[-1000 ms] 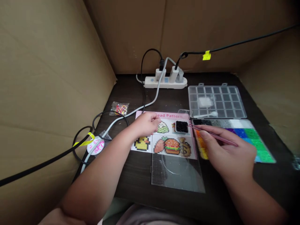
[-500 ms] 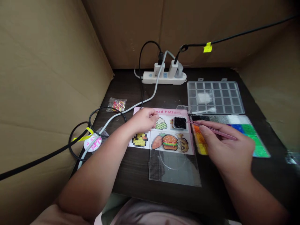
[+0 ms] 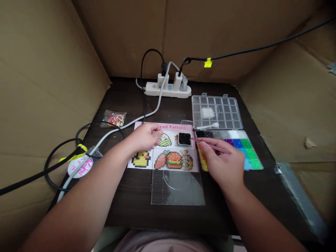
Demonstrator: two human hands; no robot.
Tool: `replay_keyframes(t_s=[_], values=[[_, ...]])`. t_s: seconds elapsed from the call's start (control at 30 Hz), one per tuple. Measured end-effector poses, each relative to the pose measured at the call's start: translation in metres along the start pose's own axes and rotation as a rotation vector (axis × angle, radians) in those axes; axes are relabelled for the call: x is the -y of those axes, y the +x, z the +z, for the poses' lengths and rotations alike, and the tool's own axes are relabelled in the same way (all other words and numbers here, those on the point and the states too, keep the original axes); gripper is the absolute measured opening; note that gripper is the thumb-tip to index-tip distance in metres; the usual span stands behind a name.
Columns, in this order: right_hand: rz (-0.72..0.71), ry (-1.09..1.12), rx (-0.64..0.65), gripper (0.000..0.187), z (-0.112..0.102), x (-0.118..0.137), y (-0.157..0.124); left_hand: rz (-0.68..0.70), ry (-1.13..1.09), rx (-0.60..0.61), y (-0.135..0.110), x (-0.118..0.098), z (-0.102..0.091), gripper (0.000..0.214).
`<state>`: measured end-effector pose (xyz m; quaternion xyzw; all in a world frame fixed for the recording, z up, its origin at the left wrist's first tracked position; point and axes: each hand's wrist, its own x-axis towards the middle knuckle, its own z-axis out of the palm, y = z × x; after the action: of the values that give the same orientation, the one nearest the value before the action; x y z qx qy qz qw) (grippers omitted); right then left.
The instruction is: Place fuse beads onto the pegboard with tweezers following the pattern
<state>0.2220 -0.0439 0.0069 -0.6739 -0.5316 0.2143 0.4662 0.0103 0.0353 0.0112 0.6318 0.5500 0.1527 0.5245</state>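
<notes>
Lying in the right hand [image 3: 228, 162], clamped between thumb and fingers: one pair of pink tweezers [image 3: 211, 145], tips at the right edge of a small tray [image 3: 184, 144]; contact cannot be told. Tray filled with black beads [image 3: 184, 138], over the upper right of a pattern sheet [image 3: 171, 127]. Left hand [image 3: 147, 136]: fingers curled together over the sheet's left half, beside the green-and-white design; cannot tell whether anything is pinched. One clear pegboard [image 3: 178, 196], overlapping the sheet's lower part. Right of the sheet, one bead case [image 3: 260, 165], multicoloured, lid [image 3: 231, 112] laid back, a white spoon [image 3: 215, 125] in it. Further left, one bag [image 3: 114, 119] of coloured bits and one pink-and-white disc [image 3: 78, 167]. Rear of desk [image 3: 131, 210]: white power strip [image 3: 168, 92], plugs fitted. Surround: cardboard walls [image 3: 204, 28].
</notes>
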Motion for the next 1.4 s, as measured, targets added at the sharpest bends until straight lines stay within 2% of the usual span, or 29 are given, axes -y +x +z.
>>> replay_keyframes(t_s=[0.3, 0.83, 1.4], values=[[0.029, -0.013, 0.007, 0.014, -0.0024, -0.0027, 0.0011, -0.008, -0.009, -0.002, -0.0013, -0.0012, 0.0002, 0.021], [-0.046, 0.015, 0.070, 0.014, 0.0057, 0.0017, -0.0010, 0.002, -0.005, 0.009, -0.0020, -0.0027, -0.0003, 0.019], [0.011, 0.059, 0.086, 0.012, 0.0067, 0.0013, 0.0012, 0.006, 0.022, 0.001, -0.0030, -0.0031, -0.0008, 0.020]])
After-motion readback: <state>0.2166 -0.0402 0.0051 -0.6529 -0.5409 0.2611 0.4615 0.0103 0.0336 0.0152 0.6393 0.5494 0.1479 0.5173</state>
